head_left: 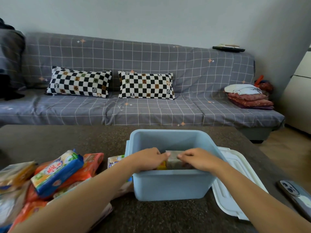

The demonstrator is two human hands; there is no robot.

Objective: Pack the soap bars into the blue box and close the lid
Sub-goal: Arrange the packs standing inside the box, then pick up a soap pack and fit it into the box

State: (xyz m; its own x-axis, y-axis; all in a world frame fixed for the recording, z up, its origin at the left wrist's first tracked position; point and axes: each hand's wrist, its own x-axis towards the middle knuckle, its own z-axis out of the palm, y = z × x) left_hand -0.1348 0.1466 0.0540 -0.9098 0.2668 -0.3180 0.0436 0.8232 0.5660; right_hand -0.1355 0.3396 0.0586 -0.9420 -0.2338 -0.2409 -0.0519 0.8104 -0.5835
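On a dark table (151, 216) before a grey sofa (151, 106), left hand (148, 158) and right hand (200, 159) pinch one soap bar (172, 157) inside the blue box (170, 184), probably seating it; unpacked bars (57, 172) lie left; the lid (235, 179) waits right.

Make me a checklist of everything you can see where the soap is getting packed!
Surface: dark speckled table.
Job's things: blue box open, some soap inside; pile of wrapped soap bars left of it; white lid lying against the box's right side.
Clutter: phone at the table's right edge.
Hands: left hand and right hand both inside the box, holding a soap bar.
Cables: nothing seen.
Surroundings: grey sofa, two checkered pillows, folded cloths.
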